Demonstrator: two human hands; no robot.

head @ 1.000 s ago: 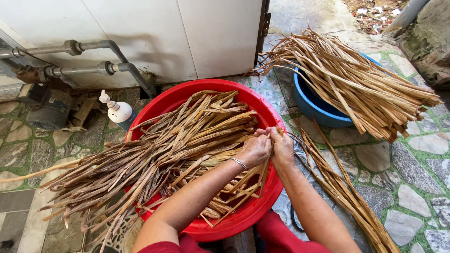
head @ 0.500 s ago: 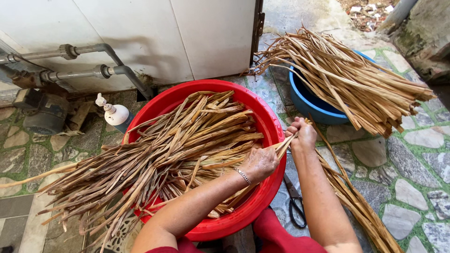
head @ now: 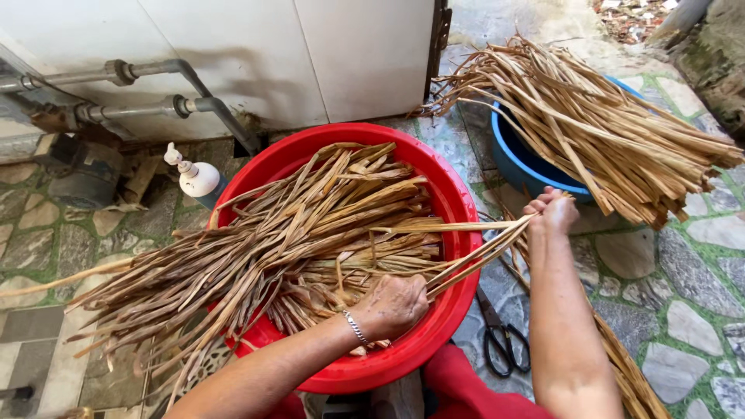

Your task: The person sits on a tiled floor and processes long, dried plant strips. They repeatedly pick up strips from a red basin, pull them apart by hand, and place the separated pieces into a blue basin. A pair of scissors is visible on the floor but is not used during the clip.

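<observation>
Head view: left hand (head: 394,304) is fisted, knuckles up, pressing on the dried leaves (head: 272,240) heaped in the red basin (head: 446,194); whether it grips any, can't tell. Right hand (head: 552,211) is closed tight around the ends of a few long strips (head: 473,244), stretched taut over the basin's right rim. Blue tub (head: 516,159) behind it carries another leaf bundle (head: 590,116). Scissors (head: 500,341) lie on the stone floor beside the basin.

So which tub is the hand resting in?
The red tub. The left hand rests on the dry leaves inside it; the blue tub sits farther back, beyond the right hand.
</observation>
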